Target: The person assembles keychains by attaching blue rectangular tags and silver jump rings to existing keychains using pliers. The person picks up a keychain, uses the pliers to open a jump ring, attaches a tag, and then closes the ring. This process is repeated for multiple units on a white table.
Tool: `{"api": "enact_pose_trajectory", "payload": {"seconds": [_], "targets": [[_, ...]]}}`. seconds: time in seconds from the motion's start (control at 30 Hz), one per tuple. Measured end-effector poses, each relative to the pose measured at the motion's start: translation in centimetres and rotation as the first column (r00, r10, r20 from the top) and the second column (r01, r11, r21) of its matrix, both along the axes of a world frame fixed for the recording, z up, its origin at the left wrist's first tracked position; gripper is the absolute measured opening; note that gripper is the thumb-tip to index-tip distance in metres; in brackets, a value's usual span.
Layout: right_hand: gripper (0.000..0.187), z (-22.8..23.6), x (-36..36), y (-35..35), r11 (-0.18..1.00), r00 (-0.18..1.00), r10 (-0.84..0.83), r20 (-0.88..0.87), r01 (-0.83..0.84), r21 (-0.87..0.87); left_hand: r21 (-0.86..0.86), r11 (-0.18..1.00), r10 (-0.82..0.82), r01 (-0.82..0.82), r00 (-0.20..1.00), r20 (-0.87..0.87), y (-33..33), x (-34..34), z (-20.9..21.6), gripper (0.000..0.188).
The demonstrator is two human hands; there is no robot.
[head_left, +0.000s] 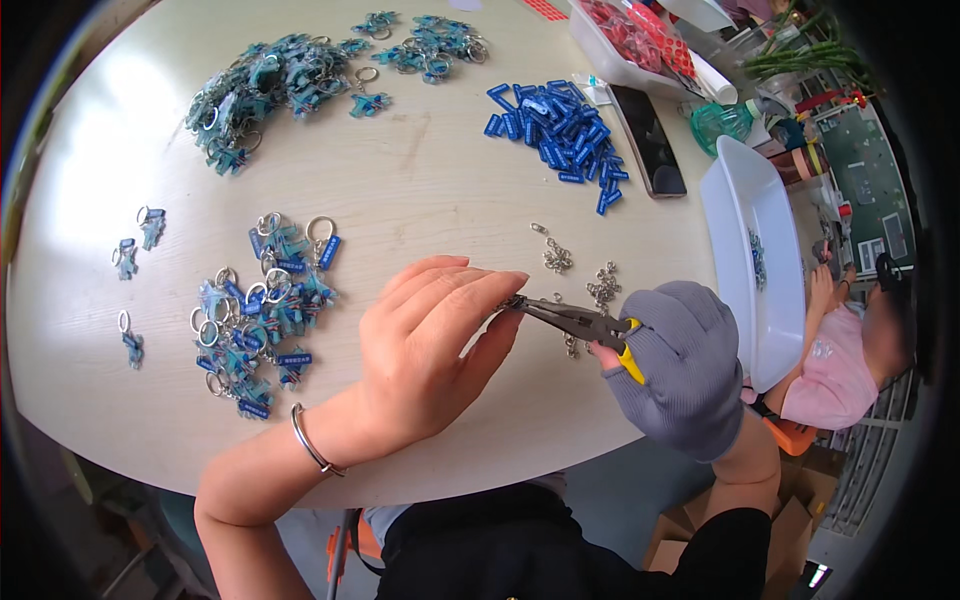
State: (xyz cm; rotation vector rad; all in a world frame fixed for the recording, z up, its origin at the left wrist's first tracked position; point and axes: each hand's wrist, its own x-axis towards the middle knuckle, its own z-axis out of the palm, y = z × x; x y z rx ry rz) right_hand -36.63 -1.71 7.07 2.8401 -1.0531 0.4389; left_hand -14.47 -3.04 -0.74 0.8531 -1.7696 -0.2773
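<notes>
My right hand, in a grey knit glove with a bare fingertip showing, grips needle-nose pliers with yellow handles. Their jaws point left and meet the fingertips of my left hand. Thumb and forefinger of that bare hand pinch something small at the plier tips, too small and hidden to name. Short metal chain pieces lie just beyond the pliers, with another bunch of chain partly behind them. Left of my left hand is a pile of keychains with rings, teal charms and blue tags.
Farther back sit a large heap of teal keychains, a smaller group and loose blue tags. Beside the tags lies a phone. A white bin stands at the right edge; beyond it sits another person in pink.
</notes>
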Motion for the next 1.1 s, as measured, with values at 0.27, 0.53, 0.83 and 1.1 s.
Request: {"api": "enact_pose_trajectory", "payload": {"seconds": [0.27, 0.53, 0.83, 1.1], "targets": [[0.032, 0.3, 0.1, 1.2, 0.998, 0.995, -0.047, -0.089, 0.043, -0.047, -0.103, 0.995, 0.011, -0.006, 0.999, 0.044, -0.1, 0.6, 0.5, 0.028], [0.036, 0.1, 0.9, 1.4, 0.99, 0.989, -0.122, 0.088, 0.127, -0.056, -0.137, 0.99, -0.034, 0.044, 0.997, 0.073, -0.1, 1.4, 0.8, 0.029], [0.032, 0.0, 1.1, 1.2, 0.994, 0.989, -0.108, 0.1, 0.108, 0.003, -0.173, 0.983, -0.042, 0.064, 0.99, 0.132, -0.1, 1.6, 1.1, 0.028], [0.03, -0.2, 1.0, 1.3, 0.997, 0.989, -0.081, 0.12, 0.079, 0.026, -0.25, 0.967, 0.005, 0.047, 0.979, 0.205, -0.1, 1.7, 1.3, 0.027]]}}
